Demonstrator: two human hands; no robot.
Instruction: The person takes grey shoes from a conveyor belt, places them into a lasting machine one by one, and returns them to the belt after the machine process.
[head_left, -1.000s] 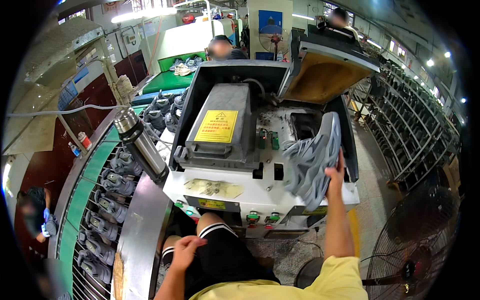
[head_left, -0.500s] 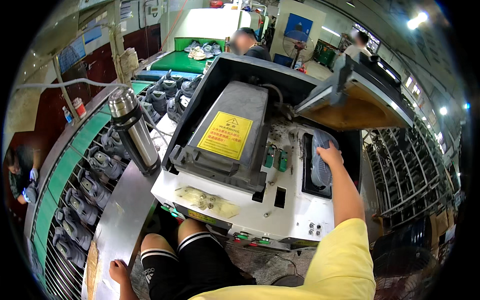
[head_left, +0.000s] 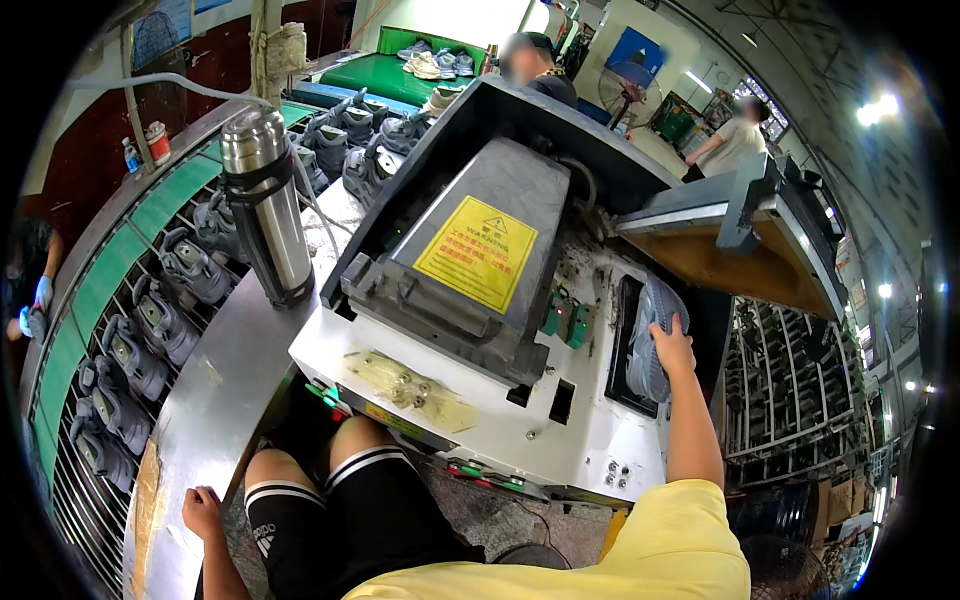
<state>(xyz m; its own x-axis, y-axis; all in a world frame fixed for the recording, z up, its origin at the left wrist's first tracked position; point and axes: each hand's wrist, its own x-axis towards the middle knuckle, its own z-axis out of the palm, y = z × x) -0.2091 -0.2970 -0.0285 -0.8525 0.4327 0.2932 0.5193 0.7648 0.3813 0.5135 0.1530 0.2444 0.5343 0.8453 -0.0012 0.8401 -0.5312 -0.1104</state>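
Note:
A grey shoe (head_left: 655, 335) lies lengthwise in a black recessed pad (head_left: 622, 350) on the right side of a white machine top (head_left: 480, 395). Its sole seems to face up, though I cannot be sure. My right hand (head_left: 675, 348) reaches over from the front and grips the shoe near its middle, thumb and fingers closed on it. Above and behind the shoe, a hinged lid (head_left: 740, 240) with a brown inner face stands raised. My left hand (head_left: 203, 510) rests loosely curled by the edge of a metal table (head_left: 215, 400), with nothing visible in it.
A dark grey cover (head_left: 490, 225) bears a yellow warning label. At its left stands a steel thermos (head_left: 265, 205). Several grey shoes (head_left: 135, 355) line a roller conveyor beyond the table. Racks of shoes (head_left: 795, 380) stand at right. Other people (head_left: 545, 75) are at the back and far left.
My view has shifted, so the machine sits slightly lower. My right hand has moved from the shoe's upper end toward its middle. The left hand stays by the table.

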